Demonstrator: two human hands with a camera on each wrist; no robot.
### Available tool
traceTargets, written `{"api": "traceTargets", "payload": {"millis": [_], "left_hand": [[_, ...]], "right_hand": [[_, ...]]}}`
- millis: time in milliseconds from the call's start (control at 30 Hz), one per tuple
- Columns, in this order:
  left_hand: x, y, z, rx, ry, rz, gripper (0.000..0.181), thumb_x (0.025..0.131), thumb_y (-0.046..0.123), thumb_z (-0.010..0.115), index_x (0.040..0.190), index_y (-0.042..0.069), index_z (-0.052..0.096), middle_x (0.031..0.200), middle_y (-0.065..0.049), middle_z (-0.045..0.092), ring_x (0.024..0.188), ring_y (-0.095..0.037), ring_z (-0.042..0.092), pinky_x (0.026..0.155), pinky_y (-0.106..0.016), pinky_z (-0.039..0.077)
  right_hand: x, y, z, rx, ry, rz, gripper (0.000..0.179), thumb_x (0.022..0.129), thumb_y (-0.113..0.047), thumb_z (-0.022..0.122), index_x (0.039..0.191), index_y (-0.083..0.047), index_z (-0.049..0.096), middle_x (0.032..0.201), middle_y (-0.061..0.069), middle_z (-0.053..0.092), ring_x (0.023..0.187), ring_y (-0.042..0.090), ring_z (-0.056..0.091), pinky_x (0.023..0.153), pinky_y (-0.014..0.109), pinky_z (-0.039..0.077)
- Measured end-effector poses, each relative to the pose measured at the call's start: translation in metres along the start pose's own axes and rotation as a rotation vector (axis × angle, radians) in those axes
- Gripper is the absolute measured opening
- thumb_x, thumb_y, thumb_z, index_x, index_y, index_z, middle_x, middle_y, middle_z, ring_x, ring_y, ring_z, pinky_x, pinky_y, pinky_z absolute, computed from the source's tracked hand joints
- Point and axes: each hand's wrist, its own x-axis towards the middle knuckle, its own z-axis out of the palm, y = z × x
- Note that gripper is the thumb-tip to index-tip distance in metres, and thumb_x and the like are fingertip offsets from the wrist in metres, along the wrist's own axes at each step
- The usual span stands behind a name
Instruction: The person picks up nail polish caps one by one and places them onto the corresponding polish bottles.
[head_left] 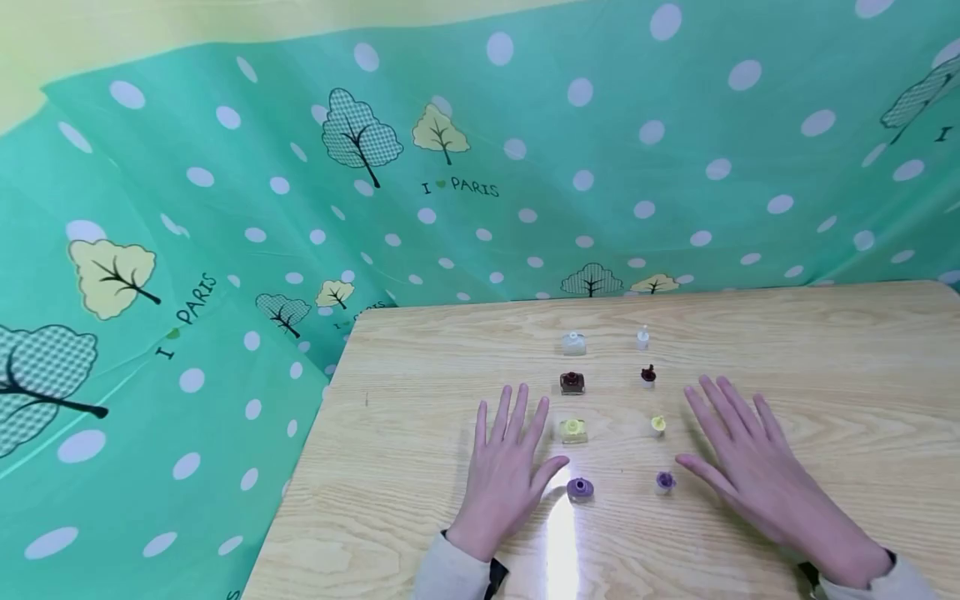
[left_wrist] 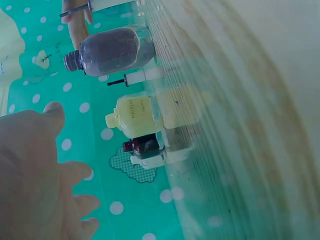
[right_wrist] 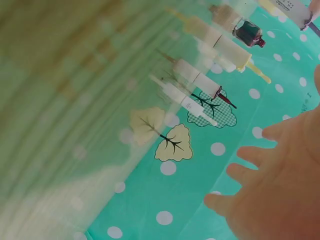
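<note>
My left hand [head_left: 504, 479] is spread flat with straight fingers, just left of a column of uncapped nail polish bottles. Nearest its thumb is the purple bottle [head_left: 580, 490]; beyond it stand the yellow bottle [head_left: 573, 431], the dark red bottle [head_left: 572, 383] and the clear bottle [head_left: 573, 344]. To their right, the brush caps stand with brushes pointing up: purple cap [head_left: 664, 482], yellow cap [head_left: 657, 426], dark red cap [head_left: 648, 377] and white cap [head_left: 642, 338]. My right hand [head_left: 757, 467], fingers also spread, is right of the caps. Both hands hold nothing.
A light wood-grain table [head_left: 840, 358] lies under everything, with a bright glare streak near the front. Behind it and to the left hangs a green dotted curtain [head_left: 465, 250] printed with trees, close against the table's edges.
</note>
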Motion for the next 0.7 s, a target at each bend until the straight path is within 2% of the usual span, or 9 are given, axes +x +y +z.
{"api": "traceTargets", "payload": {"millis": [167, 267, 367, 467, 700], "left_hand": [[-0.002, -0.002, -0.003, -0.016, 0.038, 0.035, 0.069, 0.102, 0.061, 0.024, 0.159, 0.020, 0.021, 0.165, -0.011, 0.018, 0.153, -0.029, 0.012, 0.123, -0.053, 0.013], [-0.002, -0.003, -0.005, -0.046, 0.079, 0.069, 0.068, 0.103, 0.058, 0.027, 0.158, 0.019, 0.025, 0.163, -0.012, 0.025, 0.151, -0.030, 0.021, 0.123, -0.050, 0.020], [-0.003, -0.005, -0.007, -0.088, 0.105, 0.097, 0.067, 0.103, 0.056, 0.035, 0.157, 0.017, 0.028, 0.160, -0.011, 0.032, 0.147, -0.028, 0.031, 0.121, -0.048, 0.026], [-0.004, -0.006, -0.009, -0.170, 0.116, 0.110, 0.068, 0.101, 0.052, 0.046, 0.156, 0.017, 0.029, 0.157, -0.010, 0.038, 0.142, -0.026, 0.038, 0.118, -0.046, 0.032], [-0.009, -0.010, -0.008, -0.404, 0.113, 0.139, 0.067, 0.098, 0.042, 0.057, 0.155, 0.018, 0.030, 0.151, -0.002, 0.045, 0.137, -0.019, 0.045, 0.114, -0.043, 0.039]], "right_hand": [[0.000, -0.002, -0.003, 0.029, 0.021, -0.018, 0.084, 0.097, -0.043, 0.058, 0.160, -0.011, 0.013, 0.162, 0.022, 0.019, 0.152, 0.035, 0.009, 0.125, 0.043, -0.007], [0.001, -0.005, -0.006, 0.063, 0.026, 0.003, 0.083, 0.096, -0.039, 0.062, 0.159, -0.011, 0.016, 0.157, 0.025, 0.027, 0.144, 0.042, 0.024, 0.125, 0.050, 0.004], [0.001, -0.008, -0.010, 0.105, 0.013, 0.028, 0.080, 0.096, -0.036, 0.063, 0.158, -0.010, 0.020, 0.153, 0.025, 0.033, 0.136, 0.045, 0.033, 0.119, 0.059, 0.018], [0.000, -0.011, -0.013, 0.144, -0.019, 0.048, 0.075, 0.098, -0.035, 0.062, 0.156, -0.007, 0.024, 0.150, 0.025, 0.036, 0.132, 0.045, 0.037, 0.111, 0.063, 0.027], [-0.002, -0.013, -0.018, 0.272, -0.094, 0.089, 0.060, 0.100, -0.032, 0.059, 0.149, -0.004, 0.036, 0.146, 0.022, 0.042, 0.131, 0.043, 0.040, 0.105, 0.065, 0.034]]}}
